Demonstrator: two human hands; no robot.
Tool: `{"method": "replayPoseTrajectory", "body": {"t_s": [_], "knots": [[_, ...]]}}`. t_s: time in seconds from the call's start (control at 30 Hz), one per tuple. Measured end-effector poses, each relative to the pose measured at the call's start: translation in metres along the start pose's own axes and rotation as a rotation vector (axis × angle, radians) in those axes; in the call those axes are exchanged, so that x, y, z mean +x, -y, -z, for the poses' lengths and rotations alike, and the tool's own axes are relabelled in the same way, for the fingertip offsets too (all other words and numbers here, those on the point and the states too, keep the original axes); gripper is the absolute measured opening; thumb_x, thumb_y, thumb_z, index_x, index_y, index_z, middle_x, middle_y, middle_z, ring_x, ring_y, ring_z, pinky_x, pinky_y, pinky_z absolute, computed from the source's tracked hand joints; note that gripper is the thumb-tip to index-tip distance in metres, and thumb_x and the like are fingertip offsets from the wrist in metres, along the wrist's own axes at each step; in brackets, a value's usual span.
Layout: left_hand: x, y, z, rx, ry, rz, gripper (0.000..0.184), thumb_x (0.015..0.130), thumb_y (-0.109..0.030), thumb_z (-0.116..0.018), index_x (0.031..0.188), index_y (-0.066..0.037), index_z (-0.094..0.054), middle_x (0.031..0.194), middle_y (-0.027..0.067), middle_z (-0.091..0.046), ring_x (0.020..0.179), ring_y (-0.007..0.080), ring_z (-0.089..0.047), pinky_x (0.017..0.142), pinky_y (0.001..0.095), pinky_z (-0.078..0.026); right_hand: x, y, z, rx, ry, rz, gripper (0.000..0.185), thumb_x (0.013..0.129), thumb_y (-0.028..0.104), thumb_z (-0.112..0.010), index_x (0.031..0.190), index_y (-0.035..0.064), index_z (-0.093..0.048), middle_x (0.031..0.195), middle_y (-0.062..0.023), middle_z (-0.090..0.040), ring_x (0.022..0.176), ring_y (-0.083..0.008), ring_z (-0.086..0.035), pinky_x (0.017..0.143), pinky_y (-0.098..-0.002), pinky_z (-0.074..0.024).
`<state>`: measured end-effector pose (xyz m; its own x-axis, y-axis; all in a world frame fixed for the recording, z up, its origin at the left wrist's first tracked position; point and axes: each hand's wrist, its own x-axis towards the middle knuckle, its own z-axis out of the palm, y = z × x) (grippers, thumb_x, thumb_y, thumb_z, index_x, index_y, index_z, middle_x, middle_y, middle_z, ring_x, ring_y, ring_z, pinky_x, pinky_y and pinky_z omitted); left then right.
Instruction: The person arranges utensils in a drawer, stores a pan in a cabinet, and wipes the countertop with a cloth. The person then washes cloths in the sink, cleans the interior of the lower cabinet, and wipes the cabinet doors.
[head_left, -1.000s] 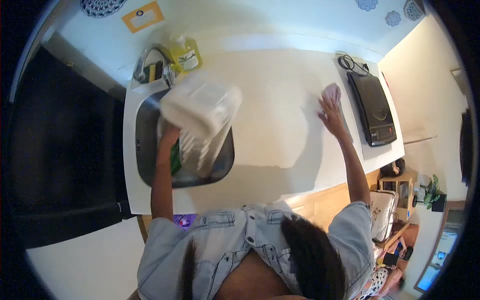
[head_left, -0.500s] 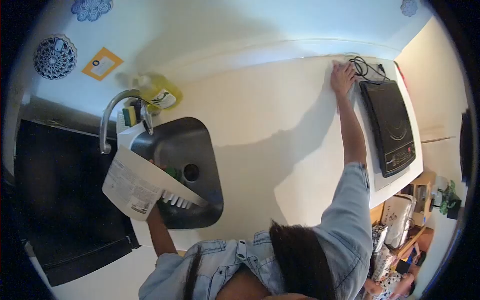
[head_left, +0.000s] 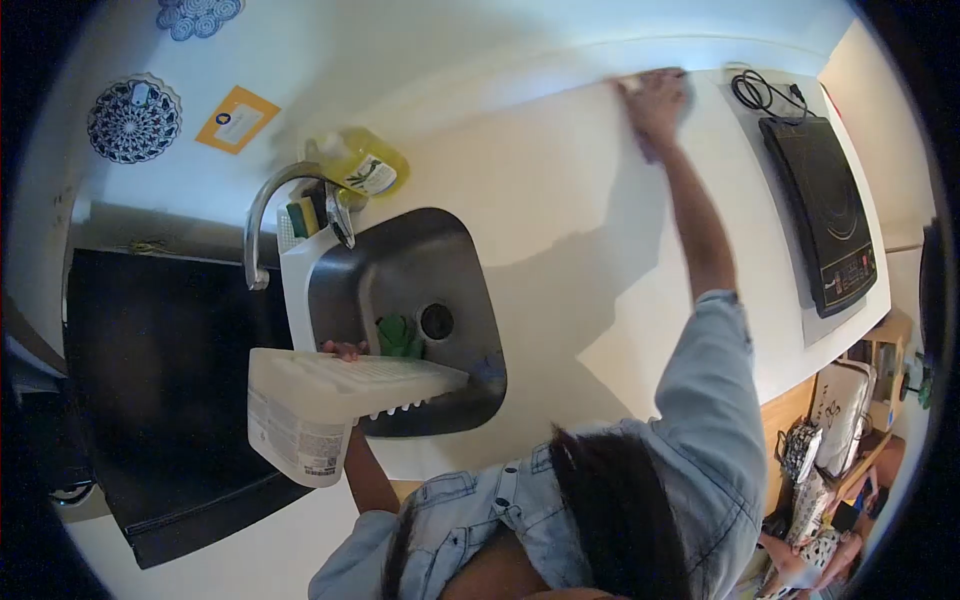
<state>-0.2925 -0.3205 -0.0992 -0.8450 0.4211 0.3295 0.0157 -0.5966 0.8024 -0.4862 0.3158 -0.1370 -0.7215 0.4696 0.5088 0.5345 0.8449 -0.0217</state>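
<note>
My left hand (head_left: 345,350) grips a white plastic container (head_left: 300,400) with a printed label and a ridged side, held over the front left of the sink. Its fingers show at the container's far edge; the palm is hidden behind it. Below, in the steel sink (head_left: 460,250), a green crumpled item (head_left: 397,336) lies beside the drain (head_left: 437,321). My right hand (head_left: 655,108) lies flat on the white countertop (head_left: 560,220) close to the wall, fingers stretched out and somewhat blurred. Nothing shows in it.
A black induction cooker (head_left: 825,205) with a coiled cord (head_left: 757,92) stands at the right. Behind the sink are a curved faucet (head_left: 262,215), a yellow soap bottle (head_left: 365,165) and sponges (head_left: 302,215). A black surface (head_left: 180,390) lies left. Another person's arms (head_left: 815,565) show at lower right.
My right hand has slid left along the wall edge, away from the cord. The container has tilted, showing more of its ridged side. The view has shifted, moving the scene rightward.
</note>
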Motion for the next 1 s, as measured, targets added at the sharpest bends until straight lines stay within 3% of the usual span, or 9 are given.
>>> {"method": "replayPoseTrajectory", "body": {"t_s": [0.23, 0.33, 0.37, 0.47, 0.63, 0.73, 0.87, 0.93, 1.0], "knots": [[0.002, -0.014, -0.01, 0.085, 0.047, -0.05, 0.04, 0.087, -0.022, -0.045, 0.123, -0.005, -0.04, 0.097, 0.0128, -0.056, 0.092, 0.0229, -0.051, 0.092, 0.0476, -0.032, -0.094, 0.172, 0.074, 0.393, 0.004, 0.263, 0.078, 0.08, 0.058, -0.04, 0.127, -0.0044, -0.036, 0.135, -0.0293, -0.02, 0.128, -0.0413, -0.015, 0.101, -0.0491, -0.0176], [0.015, -0.02, -0.021, 0.144, -0.008, -0.006, 0.039, 0.086, -0.022, -0.046, 0.121, -0.005, -0.042, 0.097, 0.0121, -0.057, 0.092, 0.0216, -0.051, 0.091, 0.0452, -0.034, -0.125, 0.201, 0.078, 0.561, 0.066, 0.551, 0.074, 0.08, 0.05, -0.046, 0.13, -0.0018, -0.029, 0.136, -0.0251, -0.024, 0.129, -0.0358, -0.018, 0.102, -0.0471, -0.0188], [0.02, -0.022, -0.023, 0.173, -0.033, 0.008, 0.039, 0.086, -0.021, -0.047, 0.121, -0.005, -0.042, 0.097, 0.0118, -0.057, 0.091, 0.0211, -0.051, 0.09, 0.0444, -0.034, -0.139, 0.2, 0.082, 0.626, 0.205, 0.69, 0.072, 0.086, 0.046, -0.04, 0.135, -0.0012, -0.016, 0.139, -0.0196, -0.02, 0.13, -0.031, -0.017, 0.103, -0.0465, -0.0161], [0.029, -0.032, -0.032, 0.276, -0.105, 0.055, 0.038, 0.085, -0.021, -0.048, 0.119, -0.004, -0.044, 0.096, 0.0111, -0.057, 0.09, 0.0198, -0.051, 0.089, 0.0419, -0.036, -0.184, 0.172, 0.116, 0.856, 0.283, 0.914, 0.066, 0.086, 0.039, -0.044, 0.136, 0.0053, -0.019, 0.14, -0.0138, -0.022, 0.129, -0.0293, -0.021, 0.103, -0.0475, -0.0167], [0.032, -0.05, -0.041, 0.479, -0.206, 0.099, 0.036, 0.084, -0.02, -0.05, 0.116, -0.004, -0.047, 0.096, 0.0099, -0.058, 0.089, 0.0177, -0.052, 0.086, 0.0378, -0.038, -0.204, 0.034, 0.18, 0.711, 0.348, 0.718, 0.056, 0.081, 0.024, -0.053, 0.13, 0.0114, -0.031, 0.134, -0.0121, -0.033, 0.125, -0.028, -0.028, 0.095, -0.0507, -0.0269], [0.038, -0.062, -0.052, 0.668, -0.249, 0.13, 0.035, 0.084, -0.02, -0.051, 0.115, -0.003, -0.049, 0.095, 0.0092, -0.059, 0.088, 0.0164, -0.052, 0.085, 0.0354, -0.039, -0.155, -0.019, 0.124, 0.38, 0.158, 0.447, 0.047, 0.087, 0.036, -0.041, 0.128, 0.0118, -0.036, 0.132, -0.0138, -0.035, 0.122, -0.033, -0.03, 0.095, -0.054, -0.0241], [0.076, -0.073, -0.08, 1.038, -0.228, 0.182, 0.034, 0.083, -0.019, -0.053, 0.113, -0.003, -0.051, 0.095, 0.0083, -0.06, 0.087, 0.0146, -0.053, 0.083, 0.0321, -0.041, -0.104, 0.037, 0.063, 0.379, 0.036, 0.278, 0.053, 0.089, 0.045, -0.029, 0.129, 0.0106, -0.035, 0.133, -0.015, -0.034, 0.124, -0.0342, -0.027, 0.098, -0.0544, -0.0207], [0.114, -0.072, -0.105, 1.215, -0.167, 0.175, 0.033, 0.082, -0.019, -0.053, 0.112, -0.003, -0.052, 0.095, 0.0078, -0.06, 0.086, 0.0137, -0.053, 0.082, 0.0305, -0.042, -0.117, 0.094, 0.076, 0.309, 0.015, 0.434, 0.053, 0.09, 0.044, -0.03, 0.128, 0.0078, -0.035, 0.132, -0.0152, -0.035, 0.123, -0.0331, -0.03, 0.098, -0.0528, -0.022], [0.156, -0.061, -0.131, 1.316, -0.088, 0.153, 0.033, 0.082, -0.019, -0.054, 0.11, -0.002, -0.054, 0.095, 0.0073, -0.061, 0.086, 0.0129, -0.053, 0.081, 0.0289, -0.043, -0.144, 0.133, 0.109, 0.412, 0.281, 0.622, 0.054, 0.09, 0.043, -0.03, 0.129, 0.0058, -0.034, 0.133, -0.015, -0.034, 0.123, -0.0321, -0.031, 0.099, -0.0505, -0.0227]]}}
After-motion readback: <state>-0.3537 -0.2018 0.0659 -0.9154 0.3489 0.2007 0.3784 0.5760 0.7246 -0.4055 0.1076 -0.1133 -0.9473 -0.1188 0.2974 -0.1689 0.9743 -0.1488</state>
